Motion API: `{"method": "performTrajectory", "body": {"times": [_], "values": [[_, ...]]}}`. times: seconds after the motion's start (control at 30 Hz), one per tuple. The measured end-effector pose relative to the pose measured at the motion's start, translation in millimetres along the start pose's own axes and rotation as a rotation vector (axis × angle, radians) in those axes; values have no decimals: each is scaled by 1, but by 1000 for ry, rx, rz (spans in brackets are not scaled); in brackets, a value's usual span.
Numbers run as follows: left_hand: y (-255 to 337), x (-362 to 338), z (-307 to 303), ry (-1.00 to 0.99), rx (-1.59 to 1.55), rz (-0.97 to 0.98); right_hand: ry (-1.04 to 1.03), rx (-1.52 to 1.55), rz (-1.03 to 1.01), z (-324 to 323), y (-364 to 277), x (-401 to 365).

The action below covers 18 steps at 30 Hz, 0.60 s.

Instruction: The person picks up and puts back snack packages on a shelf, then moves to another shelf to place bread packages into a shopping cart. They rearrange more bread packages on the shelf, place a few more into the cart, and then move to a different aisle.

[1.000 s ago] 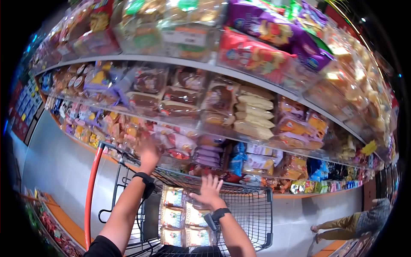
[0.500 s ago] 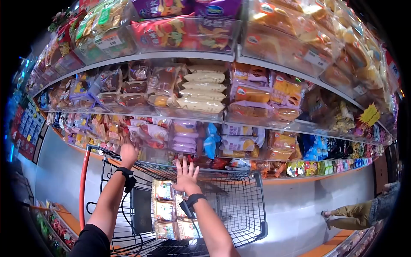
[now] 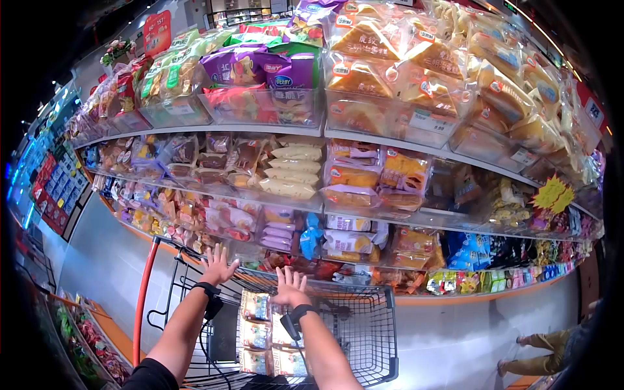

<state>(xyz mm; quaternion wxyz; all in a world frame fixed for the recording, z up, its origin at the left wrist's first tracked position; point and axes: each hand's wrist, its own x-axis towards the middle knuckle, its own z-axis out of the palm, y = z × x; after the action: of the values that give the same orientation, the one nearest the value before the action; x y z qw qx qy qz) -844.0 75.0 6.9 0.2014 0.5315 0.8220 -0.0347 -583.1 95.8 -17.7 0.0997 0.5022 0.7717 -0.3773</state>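
Note:
A black wire shopping cart (image 3: 364, 341) with a red handle stands below me. My left hand (image 3: 218, 265) is over the cart's shelf-side rim, fingers spread, holding nothing. To its right, my right hand (image 3: 290, 287) hovers above the basket with its fingers apart, also holding nothing. Several square printed packets (image 3: 255, 335) lie in rows in the cart, partly hidden by my right forearm. Just beyond my hands, the lower shelf holds purple-wrapped packs (image 3: 279, 227) and a crumpled blue pack (image 3: 311, 235). Black bands circle both wrists.
Cream-coloured packs (image 3: 292, 170) are stacked on the middle shelf. Above them are purple chip bags (image 3: 291, 78) and triangular sandwich-like packs (image 3: 361, 73). A yellow starburst sign (image 3: 552, 195) hangs at right. Another person's legs (image 3: 543, 354) show on the floor at lower right.
My left hand has drawn back from the lower shelf goods, moved right, and now has its fingers spread. My right hand stays open above the cart. The view has tilted upward.

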Motion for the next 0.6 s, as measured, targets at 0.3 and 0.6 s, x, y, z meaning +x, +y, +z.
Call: {"method": "performTrajectory", "body": {"times": [0.3, 0.6], "values": [[24, -17, -19, -177, 53, -45, -51, 33, 19, -9, 8, -13], [34, 6, -8, -82, 100, -106, -55, -38, -20, -18, 9, 16]]}}
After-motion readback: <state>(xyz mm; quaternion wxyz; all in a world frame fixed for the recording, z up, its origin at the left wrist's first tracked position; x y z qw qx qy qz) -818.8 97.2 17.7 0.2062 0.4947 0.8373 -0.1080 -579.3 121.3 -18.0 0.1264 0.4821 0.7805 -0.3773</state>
